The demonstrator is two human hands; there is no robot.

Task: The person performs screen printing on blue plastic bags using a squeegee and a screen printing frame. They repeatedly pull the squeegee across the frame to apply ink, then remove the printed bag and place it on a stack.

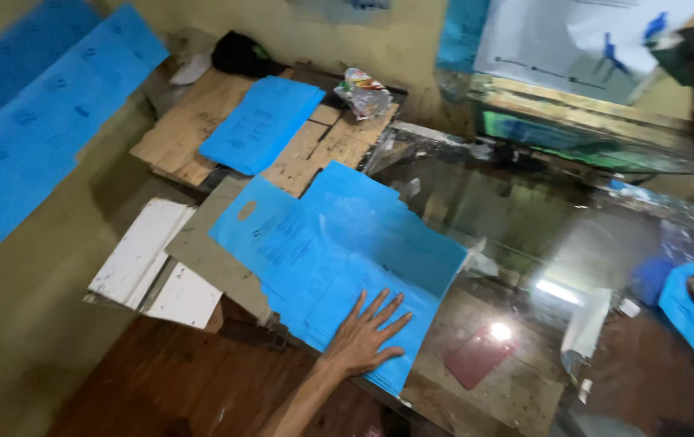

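We see the left hand (360, 336) flat, fingers spread, pressing the near corner of the blue bag stack (339, 251), nothing gripped; the right hand is unseen, and a second blue stack (262, 123) lies beyond it.

A hand (360, 338) lies flat with fingers spread on a pile of blue bags (339, 251). More blue bags (262, 123) lie on a wooden board (181, 133).
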